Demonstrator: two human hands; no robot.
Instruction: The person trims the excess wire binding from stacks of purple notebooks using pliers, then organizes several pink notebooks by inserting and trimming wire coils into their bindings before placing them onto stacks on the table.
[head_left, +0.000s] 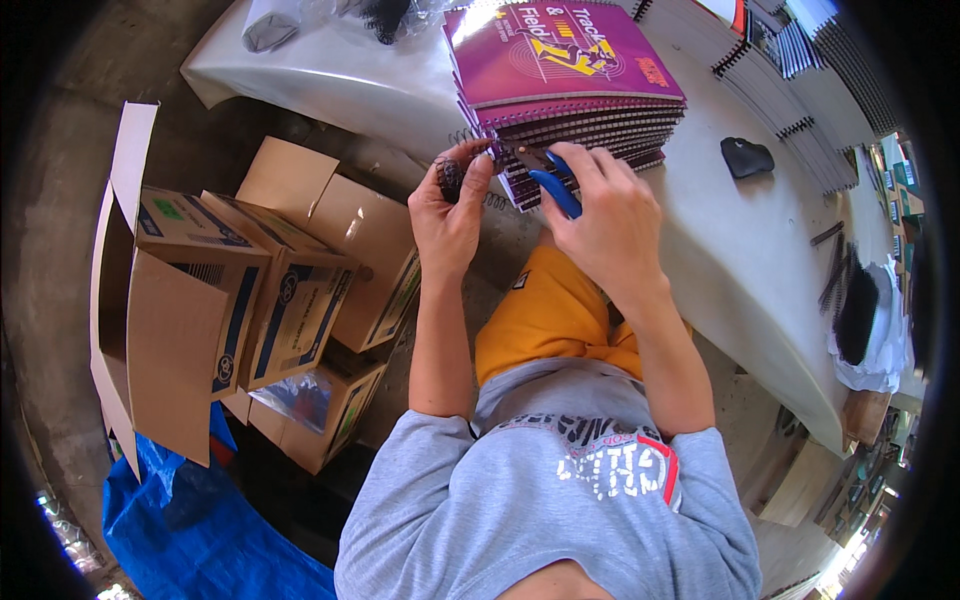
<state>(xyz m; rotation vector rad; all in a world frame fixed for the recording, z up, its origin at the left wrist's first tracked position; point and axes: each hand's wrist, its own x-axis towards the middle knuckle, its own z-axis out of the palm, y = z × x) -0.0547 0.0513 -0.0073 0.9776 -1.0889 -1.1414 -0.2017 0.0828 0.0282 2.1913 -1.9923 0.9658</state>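
Observation:
My left hand (447, 215) is closed, pinching a black spiral binding coil (450, 178) between thumb and fingers; loops of it show around the fingers. Blue-handled pliers (556, 190) are gripped in my right hand (612, 205), their jaws pointing left toward the coil at my left fingertips. Whether the jaws touch the coil I cannot tell. Just beyond both hands stands a stack of purple-covered spiral notebooks (560, 60) on the white table (700, 225), close to its near edge.
Taller stacks of spiral-bound books (790, 110) stand at the right. A black object (747, 158) and a heap of black coils (855, 300) lie on the table. Clear plastic wrap (272, 28) is at the far left. Open cardboard boxes (180, 320) and a blue tarp (200, 520) lie left of me.

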